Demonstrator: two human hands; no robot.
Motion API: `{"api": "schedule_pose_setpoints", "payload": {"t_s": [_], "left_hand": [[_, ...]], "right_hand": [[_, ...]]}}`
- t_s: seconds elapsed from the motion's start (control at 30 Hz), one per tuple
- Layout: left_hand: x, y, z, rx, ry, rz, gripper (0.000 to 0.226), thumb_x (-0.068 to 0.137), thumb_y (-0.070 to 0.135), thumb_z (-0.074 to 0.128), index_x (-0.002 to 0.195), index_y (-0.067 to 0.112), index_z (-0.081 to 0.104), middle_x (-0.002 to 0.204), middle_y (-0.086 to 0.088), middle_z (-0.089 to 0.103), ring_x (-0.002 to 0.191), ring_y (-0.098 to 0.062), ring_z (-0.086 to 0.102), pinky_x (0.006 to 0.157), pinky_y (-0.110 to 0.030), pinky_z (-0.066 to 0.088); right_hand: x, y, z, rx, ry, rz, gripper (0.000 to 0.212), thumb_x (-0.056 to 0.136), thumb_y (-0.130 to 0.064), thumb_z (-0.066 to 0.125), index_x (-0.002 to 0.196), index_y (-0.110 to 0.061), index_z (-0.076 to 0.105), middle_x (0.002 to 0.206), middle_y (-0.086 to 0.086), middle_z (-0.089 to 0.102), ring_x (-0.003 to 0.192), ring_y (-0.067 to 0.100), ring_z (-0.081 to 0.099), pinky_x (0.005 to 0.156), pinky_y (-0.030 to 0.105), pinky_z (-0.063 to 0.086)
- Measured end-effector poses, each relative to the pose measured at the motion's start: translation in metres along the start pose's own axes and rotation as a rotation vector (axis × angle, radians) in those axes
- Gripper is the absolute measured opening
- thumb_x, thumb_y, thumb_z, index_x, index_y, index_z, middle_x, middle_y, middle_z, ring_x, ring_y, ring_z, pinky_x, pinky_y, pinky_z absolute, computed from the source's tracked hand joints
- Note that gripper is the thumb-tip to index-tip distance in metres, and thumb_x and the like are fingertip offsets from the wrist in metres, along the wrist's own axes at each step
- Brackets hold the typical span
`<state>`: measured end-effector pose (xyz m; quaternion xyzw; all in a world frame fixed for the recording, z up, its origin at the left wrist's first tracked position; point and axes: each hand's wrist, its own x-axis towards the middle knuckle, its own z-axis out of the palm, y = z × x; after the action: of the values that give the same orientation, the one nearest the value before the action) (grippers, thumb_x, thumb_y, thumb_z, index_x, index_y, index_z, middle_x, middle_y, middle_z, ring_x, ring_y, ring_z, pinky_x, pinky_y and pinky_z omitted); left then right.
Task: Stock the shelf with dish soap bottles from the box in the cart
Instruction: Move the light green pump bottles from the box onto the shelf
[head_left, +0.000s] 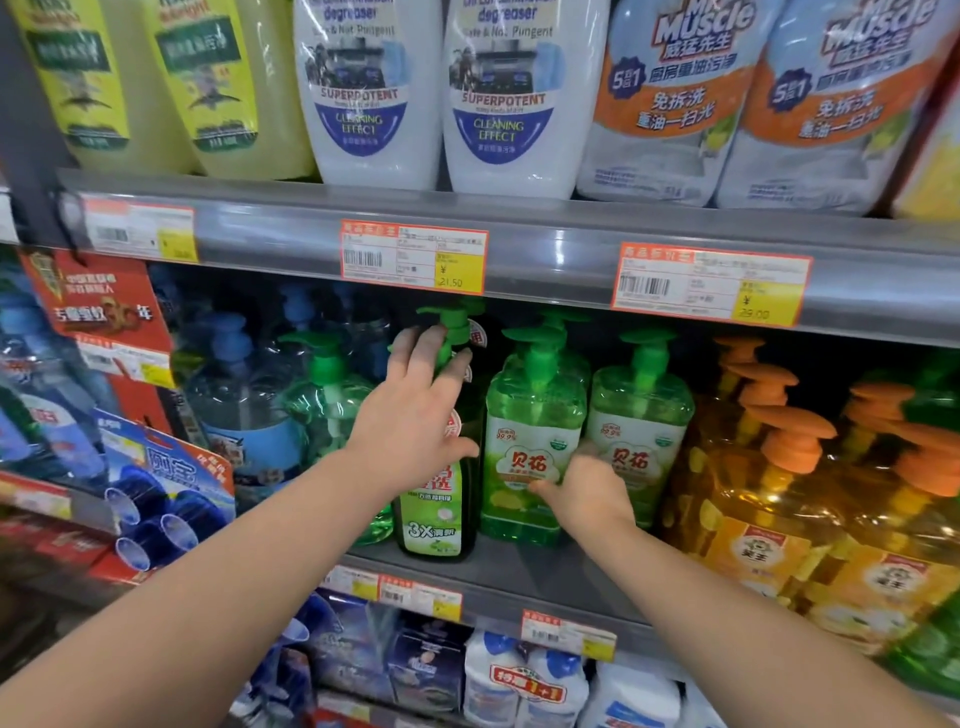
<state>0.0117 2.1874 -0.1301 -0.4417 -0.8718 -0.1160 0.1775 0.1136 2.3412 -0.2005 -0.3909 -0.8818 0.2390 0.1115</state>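
A dark green dish soap bottle (439, 525) with a green pump stands at the front edge of the middle shelf (524, 571). My left hand (415, 415) lies flat against its upper front, its straight fingers either side of the pump neck and its thumb across the label. Right of it stand two light green pump bottles. My right hand (587, 493) holds the nearer light green bottle (530, 415) low down, thumb on its label and fingers tucked between it and the second light green bottle (644, 410). The box and cart are out of view.
Blue and green pump bottles (332, 395) crowd the shelf to the left, and orange-pump yellow bottles (769, 483) to the right. White and yellow cleaner pouches (374, 104) fill the shelf above. Price-tag rails front each shelf; boxed goods sit below.
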Motion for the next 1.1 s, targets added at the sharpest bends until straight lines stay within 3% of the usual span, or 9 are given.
{"api": "schedule_pose_setpoints", "payload": {"t_s": [0.2,0.37,0.53,0.67,0.8,0.87,1.0,1.1], "left_hand": [[0.000,-0.002,0.001,0.009,0.005,0.017,0.098,0.071,0.050,0.073,0.148,0.016,0.023,0.155,-0.012,0.006,0.143,-0.034,-0.003,0.108,-0.046,0.034],[0.000,-0.003,0.002,0.059,-0.011,0.013,0.093,0.071,0.053,0.071,0.146,0.019,0.028,0.155,-0.013,0.006,0.143,-0.036,-0.001,0.110,-0.050,0.032],[-0.001,0.002,-0.006,0.178,-0.029,-0.006,0.091,0.075,0.061,0.063,0.148,0.025,0.022,0.157,-0.015,-0.001,0.144,-0.038,-0.003,0.115,-0.053,0.012],[-0.020,0.012,-0.014,0.179,0.118,0.005,0.076,0.067,0.046,0.077,0.130,0.012,0.052,0.146,-0.023,0.035,0.135,-0.047,0.030,0.102,-0.060,0.035],[-0.058,0.014,-0.017,0.195,0.146,-0.006,0.065,0.066,0.040,0.076,0.120,0.009,0.057,0.124,-0.020,0.056,0.117,-0.043,0.051,0.088,-0.053,0.050],[-0.084,0.009,-0.014,0.237,0.089,-0.031,0.066,0.067,0.044,0.074,0.120,0.009,0.055,0.119,-0.017,0.058,0.112,-0.039,0.054,0.084,-0.052,0.052],[-0.147,-0.007,-0.011,0.314,-0.235,-0.219,0.075,0.085,0.056,0.051,0.142,0.013,0.031,0.144,-0.013,0.034,0.133,-0.034,0.030,0.107,-0.047,0.030],[-0.193,-0.021,-0.014,0.350,-0.369,-0.359,0.072,0.087,0.058,0.047,0.142,0.015,0.029,0.143,-0.010,0.034,0.130,-0.031,0.034,0.105,-0.043,0.030]], "right_hand": [[0.002,-0.001,-0.001,0.018,-0.050,0.022,0.055,0.085,-0.038,0.068,0.123,-0.004,0.046,0.117,0.011,0.065,0.107,0.030,0.063,0.081,0.033,0.051],[0.000,0.001,-0.020,0.068,-0.210,-0.035,0.056,0.083,-0.034,0.070,0.130,-0.010,0.051,0.130,0.008,0.060,0.119,0.026,0.057,0.096,0.032,0.046],[-0.017,0.005,-0.048,-0.016,-0.148,-0.153,0.052,0.087,-0.035,0.065,0.132,-0.015,0.050,0.133,0.007,0.057,0.121,0.025,0.054,0.097,0.033,0.045],[-0.043,0.012,-0.060,-0.341,-0.086,-0.338,0.053,0.091,-0.037,0.056,0.138,-0.019,0.039,0.136,0.007,0.049,0.123,0.027,0.050,0.098,0.039,0.046],[-0.065,0.012,-0.061,-0.531,-0.048,-0.513,0.062,0.091,-0.040,0.054,0.144,-0.020,0.030,0.146,0.006,0.034,0.134,0.029,0.034,0.111,0.046,0.030],[-0.075,0.006,-0.056,-0.547,-0.060,-0.594,0.065,0.091,-0.043,0.054,0.146,-0.021,0.027,0.150,0.005,0.030,0.139,0.029,0.027,0.114,0.049,0.025],[-0.097,-0.016,-0.030,-0.539,-0.141,-0.743,0.066,0.093,-0.046,0.050,0.149,-0.023,0.022,0.154,0.004,0.025,0.144,0.028,0.019,0.116,0.048,0.019],[-0.116,-0.040,-0.005,-0.517,-0.195,-0.846,0.064,0.093,-0.046,0.047,0.148,-0.022,0.023,0.152,0.003,0.028,0.141,0.027,0.023,0.115,0.048,0.022]]}}
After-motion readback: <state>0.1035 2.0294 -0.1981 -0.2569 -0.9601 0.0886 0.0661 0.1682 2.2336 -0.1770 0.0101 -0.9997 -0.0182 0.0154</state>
